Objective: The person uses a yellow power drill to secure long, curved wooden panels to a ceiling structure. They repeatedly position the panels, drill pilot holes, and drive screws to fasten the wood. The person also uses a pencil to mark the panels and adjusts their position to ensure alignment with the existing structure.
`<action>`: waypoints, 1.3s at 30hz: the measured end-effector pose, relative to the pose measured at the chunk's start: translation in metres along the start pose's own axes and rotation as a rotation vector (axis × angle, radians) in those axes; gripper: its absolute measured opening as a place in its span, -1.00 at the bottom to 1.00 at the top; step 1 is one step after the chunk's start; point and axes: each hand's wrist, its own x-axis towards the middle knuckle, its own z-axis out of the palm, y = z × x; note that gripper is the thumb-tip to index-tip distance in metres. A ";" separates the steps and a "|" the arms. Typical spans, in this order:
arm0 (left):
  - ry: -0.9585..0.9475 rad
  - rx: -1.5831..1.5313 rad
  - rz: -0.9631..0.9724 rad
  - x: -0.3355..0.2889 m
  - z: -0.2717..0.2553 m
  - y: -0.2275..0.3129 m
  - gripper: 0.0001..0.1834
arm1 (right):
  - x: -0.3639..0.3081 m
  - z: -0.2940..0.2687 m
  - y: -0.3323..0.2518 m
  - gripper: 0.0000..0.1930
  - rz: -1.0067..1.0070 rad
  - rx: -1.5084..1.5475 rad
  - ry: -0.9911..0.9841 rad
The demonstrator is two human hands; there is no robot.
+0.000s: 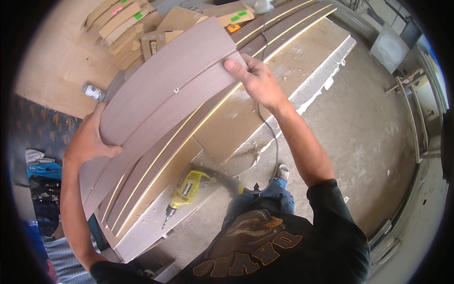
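A long mauve-grey wood-grain panel (165, 71) is raised at a tilt between my two hands. A groove runs along it, with a small pale clip or fitting partway down. My left hand (90, 142) grips its left edge, thumb on the near face. At the upper right end my right hand (257, 80) holds the edge, thumb on top and fingers hidden behind. Beneath lie similar panels (156, 177) with yellowish strips along them. A yellow-green corded drill (189, 187) with a bit fitted rests near the bench's front edge, by my body.
The bench top (293, 61) has crumbs and scraps on it. Behind are cut board pieces (123, 28), an orange tape measure (232, 28) and a can (93, 91). A dark cable (272, 128) crosses the bench to the drill. A wooden frame (410, 118) leans at the right wall.
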 end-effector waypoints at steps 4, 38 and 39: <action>-0.050 0.017 -0.018 0.021 0.003 0.079 0.16 | -0.015 -0.075 0.001 -0.32 0.102 -0.044 0.053; -0.364 -0.120 0.473 0.468 0.057 0.429 0.22 | 0.179 -0.549 0.177 -0.66 0.521 -0.058 0.302; -0.355 -0.110 0.463 0.478 0.057 0.441 0.22 | 0.187 -0.563 0.184 -0.65 0.519 -0.041 0.282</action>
